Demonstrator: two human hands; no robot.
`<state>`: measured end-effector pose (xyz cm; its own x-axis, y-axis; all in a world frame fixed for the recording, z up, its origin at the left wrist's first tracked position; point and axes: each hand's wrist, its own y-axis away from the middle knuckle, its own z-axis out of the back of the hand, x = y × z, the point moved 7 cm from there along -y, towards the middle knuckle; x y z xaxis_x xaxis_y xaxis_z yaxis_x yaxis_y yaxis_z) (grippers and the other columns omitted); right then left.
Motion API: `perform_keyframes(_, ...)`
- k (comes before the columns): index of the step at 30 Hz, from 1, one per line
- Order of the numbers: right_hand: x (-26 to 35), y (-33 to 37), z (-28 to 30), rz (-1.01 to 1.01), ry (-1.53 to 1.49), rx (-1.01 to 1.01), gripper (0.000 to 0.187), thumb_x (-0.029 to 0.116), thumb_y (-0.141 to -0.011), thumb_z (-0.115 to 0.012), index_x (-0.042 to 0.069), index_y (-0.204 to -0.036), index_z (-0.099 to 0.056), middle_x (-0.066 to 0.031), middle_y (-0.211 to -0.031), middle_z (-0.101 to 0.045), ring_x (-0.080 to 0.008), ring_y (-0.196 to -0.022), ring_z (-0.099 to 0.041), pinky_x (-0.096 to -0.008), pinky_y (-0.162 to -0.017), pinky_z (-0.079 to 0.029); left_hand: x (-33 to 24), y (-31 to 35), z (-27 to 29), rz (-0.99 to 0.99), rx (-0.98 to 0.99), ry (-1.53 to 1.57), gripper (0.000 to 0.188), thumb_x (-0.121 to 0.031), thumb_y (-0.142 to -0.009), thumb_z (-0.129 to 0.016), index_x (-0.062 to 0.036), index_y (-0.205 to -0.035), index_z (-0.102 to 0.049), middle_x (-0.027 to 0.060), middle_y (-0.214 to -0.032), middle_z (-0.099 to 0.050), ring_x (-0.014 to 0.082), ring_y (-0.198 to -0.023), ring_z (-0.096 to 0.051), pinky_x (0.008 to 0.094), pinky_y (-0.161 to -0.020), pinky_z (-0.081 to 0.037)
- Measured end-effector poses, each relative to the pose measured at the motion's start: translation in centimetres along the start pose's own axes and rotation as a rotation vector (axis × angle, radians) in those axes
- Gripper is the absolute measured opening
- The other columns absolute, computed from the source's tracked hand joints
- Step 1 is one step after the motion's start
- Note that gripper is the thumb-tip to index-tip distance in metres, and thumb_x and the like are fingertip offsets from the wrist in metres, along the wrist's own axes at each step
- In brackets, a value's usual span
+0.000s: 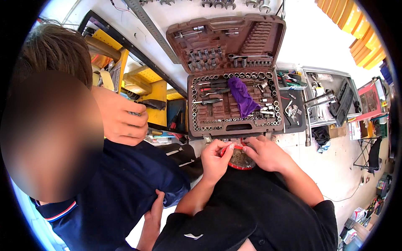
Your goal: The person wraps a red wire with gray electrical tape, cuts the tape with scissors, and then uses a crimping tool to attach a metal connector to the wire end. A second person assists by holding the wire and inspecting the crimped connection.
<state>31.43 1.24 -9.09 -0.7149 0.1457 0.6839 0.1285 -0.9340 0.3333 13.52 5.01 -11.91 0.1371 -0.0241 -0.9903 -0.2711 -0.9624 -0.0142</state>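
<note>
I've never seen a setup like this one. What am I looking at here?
There is no machine: a camera on a person's head looks down at their bare hands, and its wide lens bends straight edges. The left hand pinches a red-rimmed round thing; the right hand is at its other side, its exact grip unclear. Beyond them lies an open brown toolbox with metal sockets, a screwdriver and a purple cloth. On the left, another person in a dark blue shirt is close by.
</note>
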Motion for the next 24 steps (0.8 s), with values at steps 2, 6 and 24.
perform_keyframes(2, 0.0, 0.1, -0.2, -0.013, 0.019, -0.008, 0.046, 0.042, -0.104, -0.053, 0.005, -0.130, -0.062, -0.0299, -0.113, -0.065, -0.0486, -0.105, -0.066, -0.0536, -0.094, -0.053, 0.2, 0.3, 0.0, 0.007, 0.010, 0.012, 0.004, 0.005, -0.097, -0.068, 0.0032, -0.100, -0.065, 0.0121, -0.100, -0.076, 0.0109, -0.091, -0.070, 0.0249, -0.083, -0.056)
perform_keyframes(6, 0.1, 0.1, -0.4, -0.016, 0.040, -0.010, 0.045, 0.041, -0.103, -0.053, 0.006, -0.129, -0.062, -0.0300, -0.113, -0.063, -0.0493, -0.102, -0.067, -0.0538, -0.093, -0.054, -0.1, 0.8, -0.1, 0.006, 0.006, 0.035, 0.004, 0.006, -0.097, -0.068, 0.0032, -0.099, -0.065, 0.0124, -0.101, -0.075, 0.0124, -0.094, -0.071, 0.0257, -0.084, -0.056)
perform_keyframes(24, 3.7, 1.8, 0.4, 0.069, 0.158, -0.076, 0.045, 0.040, -0.100, -0.061, 0.006, -0.130, -0.060, -0.0293, -0.115, -0.061, -0.0494, -0.091, -0.070, -0.0536, -0.081, -0.059, -2.6, 1.2, 0.4, 0.243, 0.355, -0.051, 0.030, 0.007, -0.093, -0.068, 0.0067, -0.124, -0.067, 0.0145, -0.135, -0.062, 0.0221, -0.114, -0.070, 0.0319, -0.097, -0.058)
